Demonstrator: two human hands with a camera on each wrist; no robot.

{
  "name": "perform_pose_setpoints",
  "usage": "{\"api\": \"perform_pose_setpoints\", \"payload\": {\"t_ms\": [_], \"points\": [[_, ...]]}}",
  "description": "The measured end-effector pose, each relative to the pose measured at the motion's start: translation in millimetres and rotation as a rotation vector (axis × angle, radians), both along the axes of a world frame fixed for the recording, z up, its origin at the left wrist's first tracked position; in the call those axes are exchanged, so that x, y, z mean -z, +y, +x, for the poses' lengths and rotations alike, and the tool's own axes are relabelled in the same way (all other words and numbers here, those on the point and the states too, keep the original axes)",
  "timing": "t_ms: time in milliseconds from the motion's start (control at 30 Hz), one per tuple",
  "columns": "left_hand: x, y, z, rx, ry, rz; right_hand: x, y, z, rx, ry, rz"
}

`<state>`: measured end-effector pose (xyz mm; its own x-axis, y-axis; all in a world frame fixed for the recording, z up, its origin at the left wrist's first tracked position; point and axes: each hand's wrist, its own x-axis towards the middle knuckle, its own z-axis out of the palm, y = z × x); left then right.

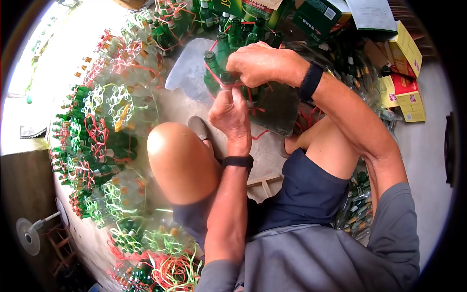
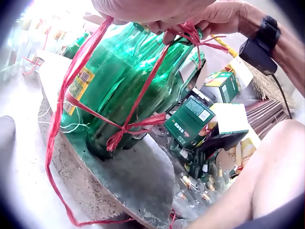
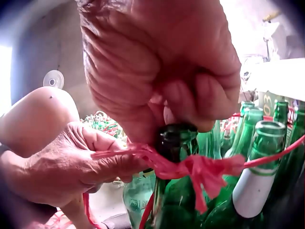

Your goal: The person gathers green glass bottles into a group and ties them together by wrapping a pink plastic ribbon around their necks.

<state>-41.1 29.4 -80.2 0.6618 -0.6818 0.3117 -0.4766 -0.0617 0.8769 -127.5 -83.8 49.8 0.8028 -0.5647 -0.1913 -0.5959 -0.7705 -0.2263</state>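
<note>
Green glass bottles (image 2: 109, 81) stand bundled on a slab, bound with red plastic twine (image 2: 125, 129). My left hand (image 1: 231, 114) is at the near bottle's neck, its thumb along the knotted red twine (image 3: 190, 164) and its fingers gripping there. My right hand (image 1: 265, 63) is just above that same bottle neck (image 3: 176, 138), fingers curled in and pinching the twine beside the mouth. Its fingertips are partly hidden by the bottle and palm in the right wrist view. A loose length of twine hangs from the left hand past the slab edge in the left wrist view.
The bottles rest on a round stone-edged slab (image 2: 143, 176) between the knees. Many tied bottle bundles (image 1: 116, 107) fill the left side. Cardboard boxes (image 1: 321, 22) and loose bottles (image 2: 205, 171) lie to the right. A white fan (image 1: 29, 236) stands at far left.
</note>
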Motion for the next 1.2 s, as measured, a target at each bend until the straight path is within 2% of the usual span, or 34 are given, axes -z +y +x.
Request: {"api": "perform_pose_setpoints", "payload": {"t_ms": [133,200,333,400,467,500,633,667,733,800,833,900,933,1000,1200], "points": [[-6.7,3.0,-4.6,0.017,0.115,-0.01,5.8,-8.5,2.6,0.043,0.015,0.089],[-7.7,3.6,-5.8,0.019,0.118,-0.004,8.7,-13.4,1.4,0.118,0.008,0.229],[-9.2,4.4,-7.8,0.022,0.145,-0.025,18.3,-14.2,-7.2,0.141,-0.07,0.302],[-9.3,5.5,-7.9,0.036,0.158,-0.025,19.9,-7.2,-13.4,0.278,-0.307,0.425],[-9.5,6.4,-8.8,0.053,0.169,-0.026,15.2,-6.2,-18.3,0.33,-0.357,0.52],[-8.5,7.0,-9.2,0.092,0.252,-0.023,13.3,-6.0,-19.9,0.38,-0.405,0.617],[-7.2,5.2,-9.6,0.249,0.508,-0.064,13.9,-4.2,-23.5,0.447,-0.512,0.701],[-7.5,3.6,-10.4,0.245,0.508,-0.068,14.1,-4.9,-24.9,0.474,-0.544,0.742],[-12.2,2.2,-13.8,0.321,0.74,-0.084,10.7,-0.5,-26.6,0.499,-0.573,0.785],[-14.7,2.1,-13.9,0.324,0.785,-0.071,7.7,6.6,-31.1,0.566,-0.733,0.866],[-15.2,1.8,-14.2,0.33,0.83,-0.057,10.4,3.1,-34.9,0.566,-0.732,0.866],[-14.2,0.5,-16.5,0.331,0.845,-0.072,16.2,-4.3,-42.0,0.577,-0.802,1.017],[-12.7,-0.1,-17.2,0.332,0.859,-0.087,18.2,-3.6,-45.1,0.578,-0.802,1.016],[-9.4,0.1,-14.0,0.366,0.862,-0.072,21.7,-0.2,-48.8,0.673,-0.951,1.135],[-6.9,-3.7,-13.8,0.387,0.848,-0.058,36.8,3.7,-48.3,0.682,-1.254,1.158]]}}
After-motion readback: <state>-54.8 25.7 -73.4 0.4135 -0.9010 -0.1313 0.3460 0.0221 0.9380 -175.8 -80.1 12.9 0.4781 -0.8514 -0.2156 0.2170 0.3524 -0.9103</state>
